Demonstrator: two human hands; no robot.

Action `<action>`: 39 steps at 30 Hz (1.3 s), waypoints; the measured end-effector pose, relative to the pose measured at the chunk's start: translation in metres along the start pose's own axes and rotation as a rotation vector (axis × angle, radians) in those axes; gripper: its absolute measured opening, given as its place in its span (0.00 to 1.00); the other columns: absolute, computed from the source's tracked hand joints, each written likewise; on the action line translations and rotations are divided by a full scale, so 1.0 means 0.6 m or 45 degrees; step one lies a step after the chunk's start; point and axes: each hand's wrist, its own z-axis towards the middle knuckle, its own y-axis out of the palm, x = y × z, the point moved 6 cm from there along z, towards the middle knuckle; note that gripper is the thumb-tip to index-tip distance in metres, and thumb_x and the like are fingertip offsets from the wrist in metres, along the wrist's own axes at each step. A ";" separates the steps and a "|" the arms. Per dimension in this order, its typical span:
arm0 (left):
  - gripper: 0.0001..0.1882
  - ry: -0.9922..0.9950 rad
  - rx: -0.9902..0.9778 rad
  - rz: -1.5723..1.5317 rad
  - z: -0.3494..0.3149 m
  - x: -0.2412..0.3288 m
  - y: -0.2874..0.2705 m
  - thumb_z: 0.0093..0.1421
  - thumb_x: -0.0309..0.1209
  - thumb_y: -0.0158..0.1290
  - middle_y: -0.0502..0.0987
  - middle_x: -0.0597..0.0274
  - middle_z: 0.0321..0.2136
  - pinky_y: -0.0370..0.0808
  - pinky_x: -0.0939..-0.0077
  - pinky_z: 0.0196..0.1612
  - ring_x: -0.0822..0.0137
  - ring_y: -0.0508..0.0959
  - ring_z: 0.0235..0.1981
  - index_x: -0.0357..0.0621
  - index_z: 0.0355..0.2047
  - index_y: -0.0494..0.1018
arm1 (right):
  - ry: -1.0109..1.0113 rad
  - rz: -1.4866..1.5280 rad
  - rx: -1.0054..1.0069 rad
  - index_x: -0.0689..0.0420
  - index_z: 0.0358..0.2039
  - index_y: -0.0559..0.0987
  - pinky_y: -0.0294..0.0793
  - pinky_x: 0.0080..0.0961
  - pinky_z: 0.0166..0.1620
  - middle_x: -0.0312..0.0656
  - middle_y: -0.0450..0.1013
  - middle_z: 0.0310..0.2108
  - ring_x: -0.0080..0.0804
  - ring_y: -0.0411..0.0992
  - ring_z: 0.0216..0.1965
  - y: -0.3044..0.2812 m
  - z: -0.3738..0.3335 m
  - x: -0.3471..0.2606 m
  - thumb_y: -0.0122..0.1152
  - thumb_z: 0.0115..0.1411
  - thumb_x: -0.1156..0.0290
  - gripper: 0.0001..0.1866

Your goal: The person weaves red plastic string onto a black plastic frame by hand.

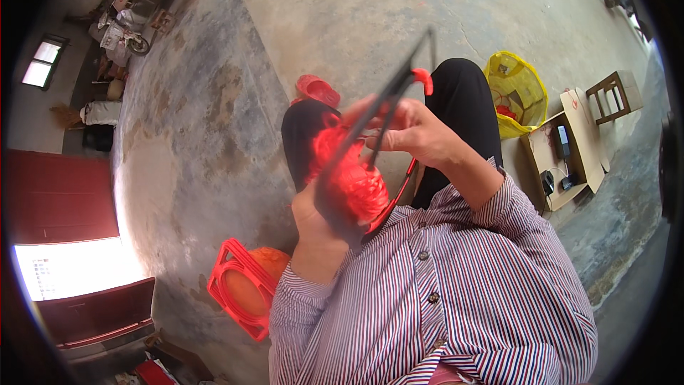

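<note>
Above my lap I hold a bundle of glossy red strands [363, 189], together with a thin black frame [399, 75] smeared by motion. My left hand [317, 217] is closed round the lower left side of the bundle and the frame's dark lower end. At the upper part of the bundle, my right hand [413, 128] has its fingers bent and pressed together beside the black bars; what lies between them is blurred. A short red curved piece [423, 81] sits on the frame just above my right hand. Below the bundle runs a slim red and black rod [405, 185].
A red plastic stool [239, 292] with something orange by it stands at my left. One red slipper [317, 90] shows beyond my left knee. To the right are a yellow bag [524, 89] with red stuff inside, an open cardboard box [584, 146] and a wooden stool [616, 96].
</note>
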 end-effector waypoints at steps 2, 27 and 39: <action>0.24 0.120 0.113 -0.026 0.002 0.014 -0.017 0.58 0.40 0.54 0.76 0.46 0.35 0.68 0.72 0.17 0.57 0.77 0.30 0.38 0.51 0.68 | 0.055 -0.218 0.133 0.59 0.53 0.71 0.65 0.29 0.56 0.36 0.71 0.46 0.28 0.68 0.49 -0.021 -0.015 0.025 0.67 0.51 0.74 0.27; 0.20 0.064 -0.200 0.025 0.019 0.050 -0.077 0.64 0.42 0.46 0.74 0.47 0.28 0.62 0.76 0.16 0.64 0.71 0.20 0.36 0.38 0.75 | 0.350 0.261 0.488 0.64 0.51 0.71 0.73 0.23 0.44 0.40 0.74 0.38 0.23 0.74 0.40 -0.043 -0.070 0.084 0.67 0.55 0.65 0.26; 0.21 0.159 -0.233 0.390 0.004 0.006 -0.019 0.67 0.40 0.42 0.75 0.42 0.39 0.68 0.78 0.19 0.66 0.74 0.22 0.35 0.51 0.68 | 0.262 0.482 0.164 0.57 0.33 0.77 0.68 0.20 0.45 0.32 0.71 0.34 0.20 0.68 0.39 -0.003 0.066 0.058 0.68 0.53 0.71 0.10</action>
